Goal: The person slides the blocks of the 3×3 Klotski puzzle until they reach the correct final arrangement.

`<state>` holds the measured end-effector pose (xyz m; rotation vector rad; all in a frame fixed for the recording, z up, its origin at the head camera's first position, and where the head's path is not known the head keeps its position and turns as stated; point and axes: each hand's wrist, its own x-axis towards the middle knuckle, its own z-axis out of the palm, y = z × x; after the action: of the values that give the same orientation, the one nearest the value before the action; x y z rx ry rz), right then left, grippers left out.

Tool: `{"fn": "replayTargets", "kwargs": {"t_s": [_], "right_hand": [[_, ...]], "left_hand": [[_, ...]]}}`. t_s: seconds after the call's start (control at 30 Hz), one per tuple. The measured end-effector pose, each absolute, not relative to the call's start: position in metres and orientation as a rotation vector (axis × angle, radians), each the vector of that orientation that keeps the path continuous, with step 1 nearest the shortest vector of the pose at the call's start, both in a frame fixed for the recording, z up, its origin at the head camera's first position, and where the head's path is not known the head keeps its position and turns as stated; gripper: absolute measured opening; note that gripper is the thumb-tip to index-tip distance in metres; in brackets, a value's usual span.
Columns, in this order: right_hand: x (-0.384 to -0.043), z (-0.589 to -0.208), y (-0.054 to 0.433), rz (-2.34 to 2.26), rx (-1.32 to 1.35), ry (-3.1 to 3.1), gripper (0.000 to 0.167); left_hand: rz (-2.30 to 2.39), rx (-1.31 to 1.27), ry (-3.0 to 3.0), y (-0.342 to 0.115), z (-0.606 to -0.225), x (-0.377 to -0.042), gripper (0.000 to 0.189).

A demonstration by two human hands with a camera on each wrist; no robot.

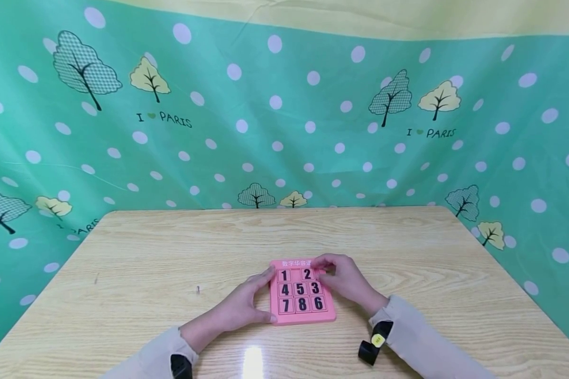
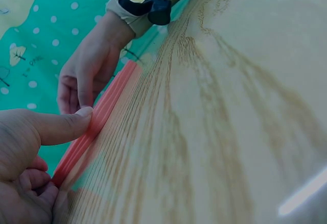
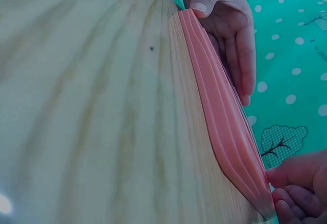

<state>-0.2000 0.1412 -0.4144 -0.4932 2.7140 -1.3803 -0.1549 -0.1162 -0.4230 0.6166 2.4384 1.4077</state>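
Observation:
A pink number sliding puzzle lies on the table, its tiles showing 1, 2, 4, 5, 3, 7, 8 and 6 from the top row down. The 2 tile sits between the middle and right columns, a gap on its left. My left hand holds the puzzle's left side, thumb at the near corner and fingers by the far corner. At the upper right corner, my right hand has bent fingers and thumb on the frame beside the 2 tile. Both wrist views show the puzzle's pink edge side-on; its tile faces are hidden there.
The wooden table extends on all sides of the puzzle. A green dotted cloth with printed trees hangs behind it and along both sides. A black strap with a yellow disc is round the right wrist.

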Motion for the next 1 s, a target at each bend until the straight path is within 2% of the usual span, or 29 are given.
{"fn": "replayTargets", "kwargs": {"t_s": [1.0], "right_hand": [[-0.197, -0.416, 0.129, -1.428, -0.577, 2.627, 0.023]], "left_hand": [[1.423, 0.621, 2.421, -0.118, -0.423, -0.155, 0.098]]}}
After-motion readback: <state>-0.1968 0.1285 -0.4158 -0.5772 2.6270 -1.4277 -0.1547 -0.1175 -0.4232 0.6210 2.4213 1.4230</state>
